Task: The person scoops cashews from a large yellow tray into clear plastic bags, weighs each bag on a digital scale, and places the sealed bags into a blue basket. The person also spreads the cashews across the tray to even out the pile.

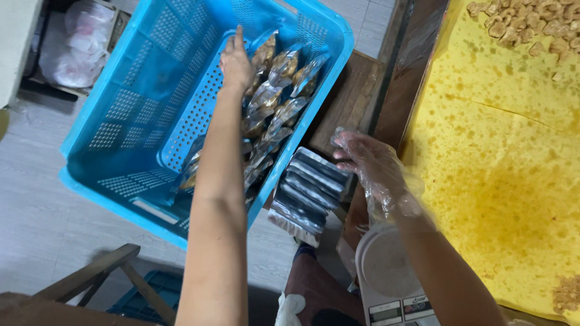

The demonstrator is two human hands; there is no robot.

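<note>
- Nearest the lens, the person's two forearms ran up from the bottom edge, with a digital scale (391, 284) carrying a round white dish just beneath the right wrist.
- Reaching far forward, the left hand (235, 60) lay flat and open-fingered inside the blue plastic crate (121, 121); it clasped nothing that could be seen, its palm resting against the top of the packed snack bags (275, 108).
- Those clear bags, filled with brown pieces, stood in two rows just right of that hand and trailed back under the forearm along the crate's right wall.
- Covered by a loose clear plastic glove, the right hand (374, 169) had its fingers curled and spread, the tips touching the edge of a stack of empty silver-lined pouches (308, 190); whether it pinched one could not be told.
- That pouch stack lay fanned just left of the gloved fingers, outside the crate and touching its right rim.
- Right of the gloved hand spread a yellow oil-stained sheet (501, 157), with fried brown pieces (531, 24) heaped well beyond it at the far corner.
</note>
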